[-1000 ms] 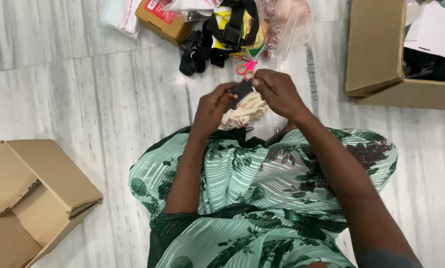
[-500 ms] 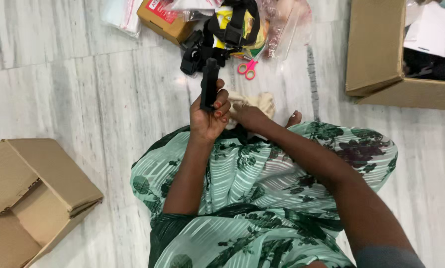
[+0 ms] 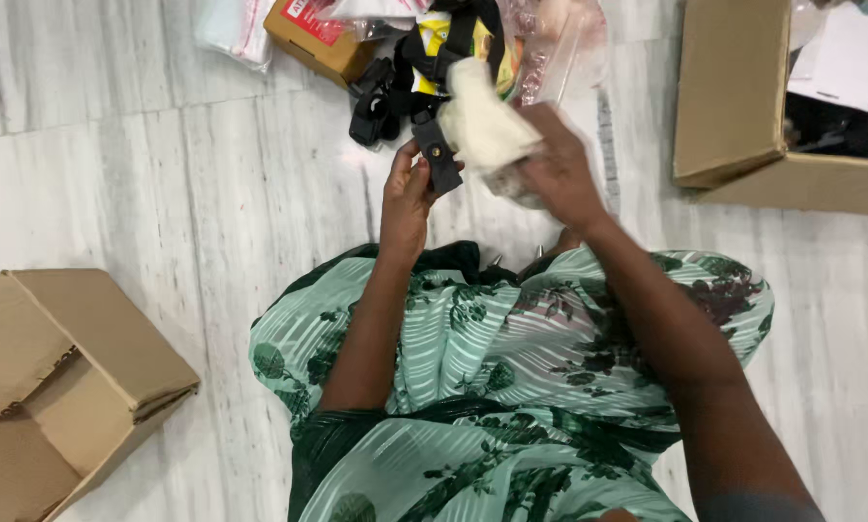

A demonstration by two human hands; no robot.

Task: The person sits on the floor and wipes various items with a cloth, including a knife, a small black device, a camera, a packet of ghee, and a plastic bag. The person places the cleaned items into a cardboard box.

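I sit on a marble floor with a green flowered cloth over my lap. My left hand [image 3: 405, 198] pinches a small black flat part [image 3: 441, 153] with a round stud, held upright in front of me. My right hand [image 3: 555, 169] grips a bunched cream cloth [image 3: 482, 121] and presses it against the top of the black part. The far side of the part is hidden behind the cloth.
A pile of black straps and buckles [image 3: 400, 87] with a yellow item lies just beyond my hands, beside a small brown box with a red label [image 3: 313, 39] and clear plastic bags [image 3: 559, 48]. An open cardboard box [image 3: 743, 97] stands at the right, another cardboard box [image 3: 57, 377] at the lower left.
My right hand picked the cream cloth up off the floor and brought it up to the black part. My left hand kept hold of the part and turned it. The pink scissors are now hidden.
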